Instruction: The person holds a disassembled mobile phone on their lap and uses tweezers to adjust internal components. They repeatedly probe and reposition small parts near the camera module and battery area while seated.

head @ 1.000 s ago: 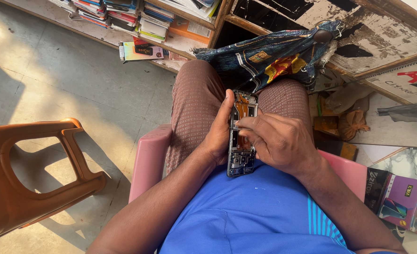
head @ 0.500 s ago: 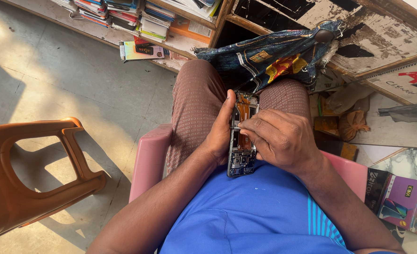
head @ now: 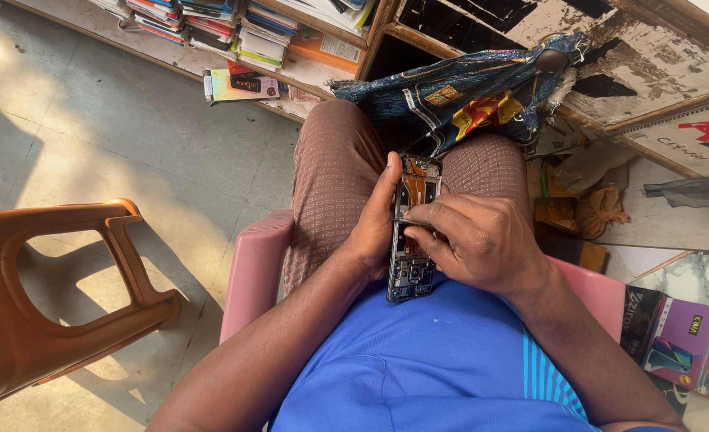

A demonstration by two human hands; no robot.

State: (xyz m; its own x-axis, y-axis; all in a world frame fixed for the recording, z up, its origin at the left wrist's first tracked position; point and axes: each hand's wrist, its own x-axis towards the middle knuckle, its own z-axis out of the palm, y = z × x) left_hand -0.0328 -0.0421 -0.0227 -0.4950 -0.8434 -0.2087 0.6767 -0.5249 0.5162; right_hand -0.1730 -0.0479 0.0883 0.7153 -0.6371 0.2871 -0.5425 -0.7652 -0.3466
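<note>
An opened phone (head: 411, 240) with its back cover off shows circuit boards and an orange flex strip. My left hand (head: 373, 228) grips it along its left edge, thumb at the top, holding it over my lap. My right hand (head: 474, 240) rests on the phone's right side, fingertips pressing on the inner parts near the middle. Whether the right fingers pinch a small part is hidden. I sit on a pink plastic chair (head: 254, 268) in brown patterned trousers and a blue shirt.
An orange plastic chair (head: 42, 320) stands at the left on the concrete floor. A dark patterned bag (head: 458, 100) lies beyond my knees. Shelves with stacked books (head: 242, 32) run along the top. Coloured boxes (head: 682, 340) sit at the right.
My right hand's fingers shifted slightly over the phone's middle. The left hand and phone stay in place.
</note>
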